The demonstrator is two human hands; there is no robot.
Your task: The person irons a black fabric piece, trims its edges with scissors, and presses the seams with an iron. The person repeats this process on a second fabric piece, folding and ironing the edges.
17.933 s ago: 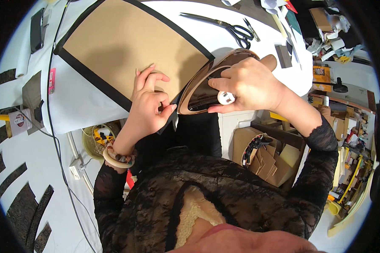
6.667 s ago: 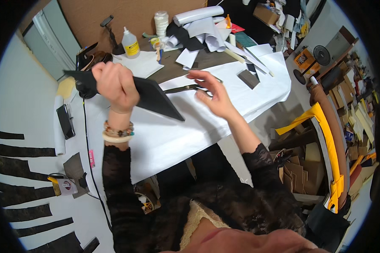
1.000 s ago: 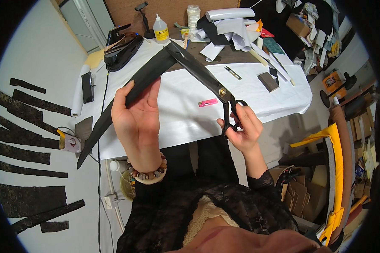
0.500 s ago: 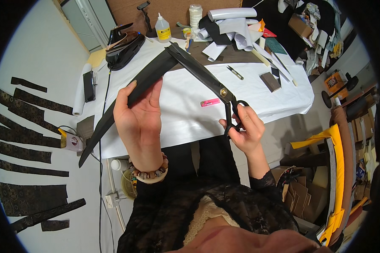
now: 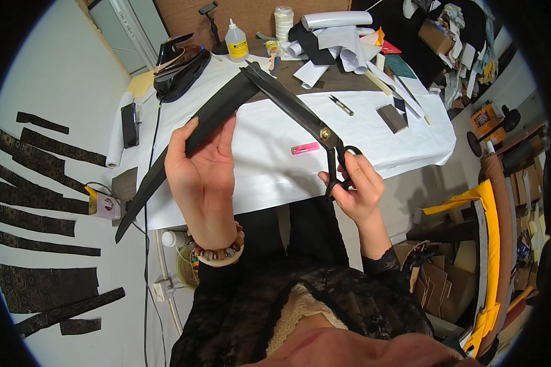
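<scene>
Over one white-covered table (image 5: 263,177) above pale floor (image 5: 398,205), the left hand (image 5: 203,165) clasps one black panel (image 5: 217,110), the right hand (image 5: 362,189) one pair of scissors (image 5: 309,119).

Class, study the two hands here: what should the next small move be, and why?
Probably the right hand should gently close the long black metal scissors for one short snip. Their tips appear to meet the far end of the curved black sheet, their handle loops stand apart, and the left hand holds that sheet between thumb and fingers.
</scene>
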